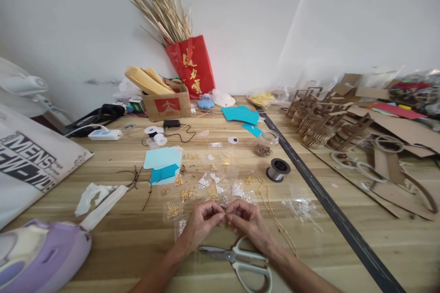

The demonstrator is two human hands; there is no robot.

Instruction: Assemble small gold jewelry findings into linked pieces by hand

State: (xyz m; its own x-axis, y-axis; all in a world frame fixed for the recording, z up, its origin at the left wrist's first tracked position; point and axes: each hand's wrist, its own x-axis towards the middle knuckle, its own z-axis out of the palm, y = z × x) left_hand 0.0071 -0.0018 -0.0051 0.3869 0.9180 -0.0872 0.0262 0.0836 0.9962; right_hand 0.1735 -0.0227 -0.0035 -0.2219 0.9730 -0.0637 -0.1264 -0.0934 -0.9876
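Note:
My left hand (205,220) and my right hand (244,219) meet above the table, thumb and forefinger of each pinched together. Whatever sits between the fingertips is too small to make out. Below them lies a pair of scissors (237,256) with pale handles, its blades pointing left. A gold chain (271,210) stretches along the right side of my right hand and passes behind the forearm. Just beyond my hands are small clear bags and piles of gold beads (188,193) and silver beads (237,188).
A spool of grey wire (278,169) stands to the right, near a dish of brown beads (263,149). Blue paper (165,173) lies at left. A purple iron (44,254) occupies the front left. Small woven baskets (323,119) and cardboard (395,123) crowd the right.

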